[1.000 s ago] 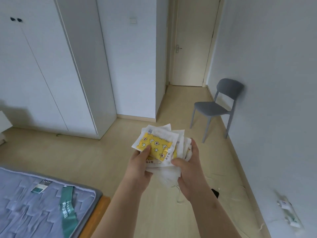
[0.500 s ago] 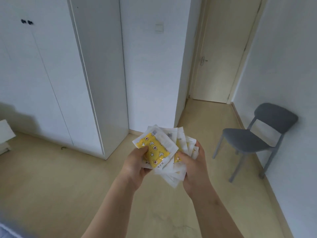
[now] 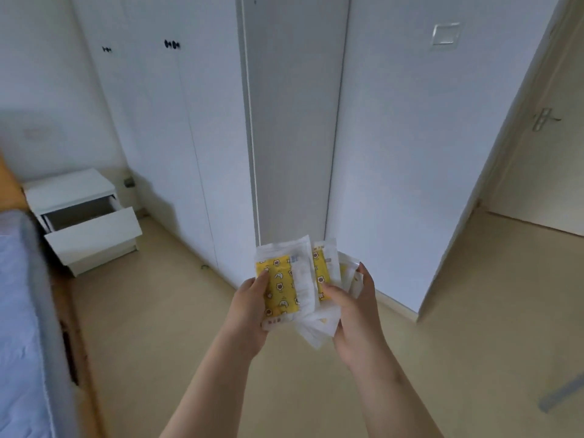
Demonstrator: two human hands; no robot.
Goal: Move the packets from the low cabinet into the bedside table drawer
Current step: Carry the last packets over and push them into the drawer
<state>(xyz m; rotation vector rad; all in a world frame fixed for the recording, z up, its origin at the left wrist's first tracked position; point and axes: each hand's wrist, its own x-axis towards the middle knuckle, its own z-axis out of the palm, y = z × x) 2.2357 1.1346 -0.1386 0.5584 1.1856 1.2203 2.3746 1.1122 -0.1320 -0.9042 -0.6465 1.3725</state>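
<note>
Both hands carry a fanned bundle of white packets [image 3: 300, 279] with yellow cartoon-print panels, held at chest height in the middle of the view. My left hand [image 3: 249, 311] grips the front packet, thumb on its yellow face. My right hand [image 3: 357, 308] grips the packets behind, thumb on top. The white bedside table [image 3: 69, 188] stands at the far left beside the bed, and its top drawer [image 3: 94, 235] is pulled out; I cannot see what is inside. The low cabinet is out of view.
A bed with a blue-grey mattress [image 3: 19, 311] and wooden frame fills the left edge. White wardrobe doors [image 3: 177, 137] stand behind the bedside table. A door [image 3: 543, 147] is at the right, with beige floor [image 3: 158, 327] between me and the table.
The view has swung left: the grey chair has left the frame and the bedside table with its pulled-out drawer has come into sight. Both hands still hold the packets, now more upright.
</note>
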